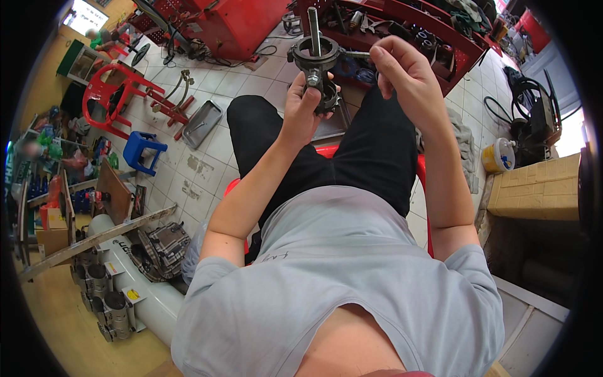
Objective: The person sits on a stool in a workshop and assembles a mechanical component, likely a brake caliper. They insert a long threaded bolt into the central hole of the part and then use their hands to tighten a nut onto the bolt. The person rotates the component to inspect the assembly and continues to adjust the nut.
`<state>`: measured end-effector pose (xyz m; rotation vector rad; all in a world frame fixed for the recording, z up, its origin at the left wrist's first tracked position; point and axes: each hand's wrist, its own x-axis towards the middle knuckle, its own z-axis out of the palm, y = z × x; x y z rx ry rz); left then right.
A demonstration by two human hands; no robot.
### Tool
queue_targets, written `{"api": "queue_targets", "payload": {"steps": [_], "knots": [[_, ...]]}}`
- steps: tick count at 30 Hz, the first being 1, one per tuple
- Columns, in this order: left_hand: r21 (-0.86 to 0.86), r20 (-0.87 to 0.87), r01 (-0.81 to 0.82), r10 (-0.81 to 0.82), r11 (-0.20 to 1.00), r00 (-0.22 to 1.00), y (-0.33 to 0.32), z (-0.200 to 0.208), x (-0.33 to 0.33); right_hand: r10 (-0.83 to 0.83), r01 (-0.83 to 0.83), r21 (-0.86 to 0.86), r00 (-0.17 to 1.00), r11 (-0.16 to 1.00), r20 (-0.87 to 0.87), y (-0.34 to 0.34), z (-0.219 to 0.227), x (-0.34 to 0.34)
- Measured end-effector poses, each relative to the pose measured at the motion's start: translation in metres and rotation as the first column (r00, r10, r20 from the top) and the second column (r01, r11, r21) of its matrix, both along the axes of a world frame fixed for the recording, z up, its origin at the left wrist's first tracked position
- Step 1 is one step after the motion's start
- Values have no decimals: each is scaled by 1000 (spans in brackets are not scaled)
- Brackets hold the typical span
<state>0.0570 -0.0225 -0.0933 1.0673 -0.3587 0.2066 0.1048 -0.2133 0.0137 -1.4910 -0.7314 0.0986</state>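
My left hand (301,108) is wrapped round the lower part of a dark ring-shaped metal clamp (316,65), held up above my knees. A long threaded rod (314,30) rises through its ring, and a shiny bolt head (313,79) faces me. Out of the clamp's right side sticks a thin threaded bolt (355,54). The fingertips of my right hand (408,74) are closed at that bolt's outer end. Part of the clamp's lower end is hidden by my left fingers.
Ahead stands a red tool cart (461,41) full of parts. A metal tray (202,124) lies on the tiled floor, left of my knees, with a blue stool (143,152) and red chair (103,100) beyond. To the right are a white bucket (499,155) and a cardboard box (534,188).
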Motion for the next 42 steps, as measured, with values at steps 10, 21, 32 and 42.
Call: {"api": "queue_targets", "payload": {"steps": [10, 21, 32, 42], "knots": [[-41, -12, 5, -5, 999, 1000, -2, -2, 0, 24, -29, -28, 987, 999, -157, -2, 0, 2], [-26, -14, 16, -16, 1000, 1000, 0, -2, 1, -14, 15, 9, 996, 1000, -83, 0, 1, 1], [-47, -40, -9, 8, 999, 999, -1, -2, 1, -36, 35, 77, 999, 996, 11, 5, 4, -5], [-22, -17, 11, -12, 1000, 1000, -1, -2, 0, 41, -43, -56, 998, 998, -41, -5, 2, 7]]}}
